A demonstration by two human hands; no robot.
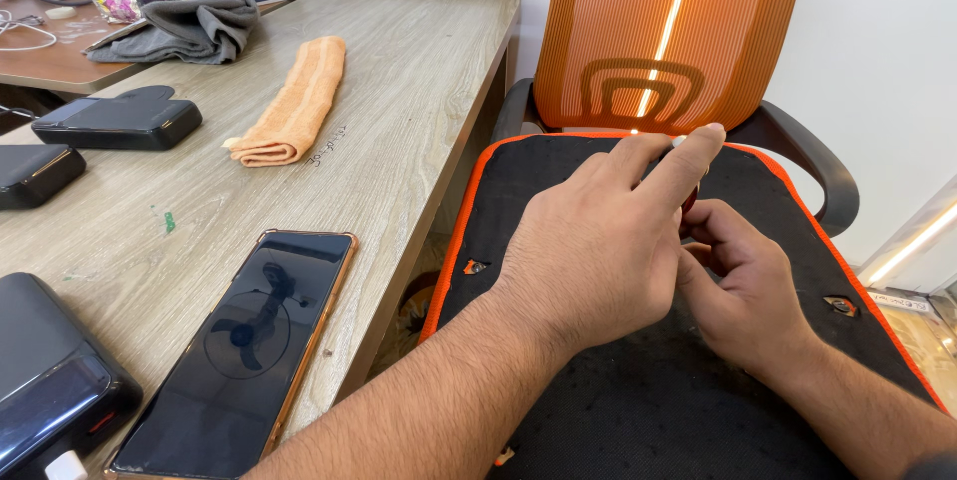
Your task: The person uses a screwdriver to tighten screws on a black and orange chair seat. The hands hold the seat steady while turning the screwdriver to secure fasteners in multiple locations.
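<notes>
Pinched between both hands sits a small dark-red thing point(690, 201), half hidden, over the black chair seat point(618, 410); left hand point(598, 251) curls over it, forefinger outstretched; right hand point(743, 286) closes narrowly on it; phone point(244, 350) lies on the desk point(399, 111) alongside.

Single view, head-worn: looks steeply down and forward, close over the chair seat point(598, 410); the table point(399, 141) edge runs along the left.
</notes>
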